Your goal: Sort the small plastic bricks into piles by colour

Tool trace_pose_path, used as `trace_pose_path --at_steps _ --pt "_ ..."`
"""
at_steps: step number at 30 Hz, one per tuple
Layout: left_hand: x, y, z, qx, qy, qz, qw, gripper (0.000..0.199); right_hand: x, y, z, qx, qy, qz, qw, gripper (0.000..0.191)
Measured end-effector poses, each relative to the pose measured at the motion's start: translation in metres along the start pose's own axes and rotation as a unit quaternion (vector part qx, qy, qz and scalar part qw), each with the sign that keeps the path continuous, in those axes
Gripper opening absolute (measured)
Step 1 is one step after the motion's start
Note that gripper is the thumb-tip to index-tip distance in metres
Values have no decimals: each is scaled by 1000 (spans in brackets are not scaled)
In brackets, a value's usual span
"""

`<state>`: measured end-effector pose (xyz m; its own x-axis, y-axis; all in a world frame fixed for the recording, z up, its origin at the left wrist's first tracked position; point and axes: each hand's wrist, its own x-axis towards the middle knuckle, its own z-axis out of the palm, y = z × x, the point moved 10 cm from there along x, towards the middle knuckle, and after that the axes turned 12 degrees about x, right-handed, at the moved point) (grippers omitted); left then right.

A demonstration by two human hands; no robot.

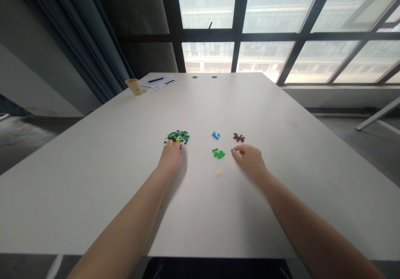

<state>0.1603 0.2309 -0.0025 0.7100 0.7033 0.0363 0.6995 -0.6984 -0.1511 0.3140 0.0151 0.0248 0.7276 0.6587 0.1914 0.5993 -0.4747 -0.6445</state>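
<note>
A mixed pile of small green, blue, yellow, dark brown and red pieces lies on the white table. At its near edge is my left hand, its fingers bent down into the pieces and partly hidden; what they grip cannot be made out. My right hand rests just in front of a small group of dark brown pieces, its thumb and forefinger curled together at the tips. Anything between those tips is too small to see. Left of this hand are green pieces, blue pieces and a few pale yellow pieces.
The white table stretches toward large windows. At the far left stand a tan paper cup and papers with a blue pen on them. Two round discs sit at the far edge.
</note>
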Motion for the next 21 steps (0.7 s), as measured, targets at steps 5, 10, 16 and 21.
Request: trace_pose_path --at_steps 5,10,16,21 --pt "1 1 -1 1 7 11 1000 29 -1 -4 2 5 -9 -14 1000 27" --pt "-1 3 -8 -10 30 21 999 29 -2 -6 2 9 -12 -24 1000 26" --pt "-2 7 -16 -61 52 37 996 26 -3 -9 1 16 -10 -28 999 26" --pt "0 4 -23 -167 86 29 982 22 -3 -9 1 22 -7 -41 999 26"
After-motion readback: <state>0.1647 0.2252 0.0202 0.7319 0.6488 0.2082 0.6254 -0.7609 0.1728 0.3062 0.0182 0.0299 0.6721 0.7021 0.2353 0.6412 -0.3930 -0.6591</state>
